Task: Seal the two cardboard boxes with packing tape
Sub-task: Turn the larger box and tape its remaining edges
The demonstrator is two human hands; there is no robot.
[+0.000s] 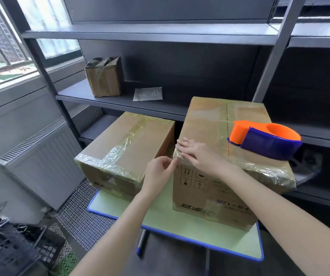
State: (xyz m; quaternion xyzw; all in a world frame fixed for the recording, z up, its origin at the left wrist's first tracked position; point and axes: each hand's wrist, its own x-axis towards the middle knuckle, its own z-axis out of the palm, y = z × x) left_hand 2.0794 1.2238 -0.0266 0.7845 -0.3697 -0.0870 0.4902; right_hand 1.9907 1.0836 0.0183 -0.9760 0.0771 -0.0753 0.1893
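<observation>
We stand at a small green table [180,232] with a blue edge. Two cardboard boxes sit on it, side by side. The tall box [219,156] is on the right and the low box [124,148] is on the left. Both have shiny clear tape across their tops.

Our right hand [196,154] lies flat and open on the top of the tall box, at its near left corner. It presses down on the tape there. Our left hand [158,172] is just beside that same corner. Its thumb and finger are pinched together at the edge of the box, on what looks like the end of the tape. We cannot tell for sure if it grips the tape.

The tape holder [267,140] is orange and blue. It rests on top of the tall box, near the right side, apart from both hands.

Behind the table is a dark shelf [92,98]. A small brown box [104,76] and a white paper [147,94] lie on it.
</observation>
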